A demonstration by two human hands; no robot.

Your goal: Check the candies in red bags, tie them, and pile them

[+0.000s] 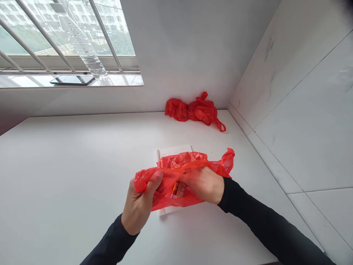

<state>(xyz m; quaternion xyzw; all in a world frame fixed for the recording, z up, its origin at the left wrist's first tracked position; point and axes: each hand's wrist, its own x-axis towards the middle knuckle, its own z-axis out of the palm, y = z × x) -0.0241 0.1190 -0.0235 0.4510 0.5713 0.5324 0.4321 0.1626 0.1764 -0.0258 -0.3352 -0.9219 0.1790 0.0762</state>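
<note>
A thin red plastic bag [165, 198] is spread above the white tabletop, its mouth facing me. My left hand [140, 204] pinches the bag's left edge, thumb on top. My right hand [206, 184] reaches into the bag from the right; its fingers are hidden behind the film and folds. Inside, beside the right hand, a small printed packet [178, 189] in orange, pink and dark red shows. Beneath the bag lies a white sheet or booklet [176, 150], mostly covered.
Two crumpled red plastic bags [202, 109] lie against the wall at the back of the white table [68, 176]. On the windowsill are a clear water bottle [88, 51] and a dark flat device [72, 80]. A tiled wall [303, 129] bounds the right side.
</note>
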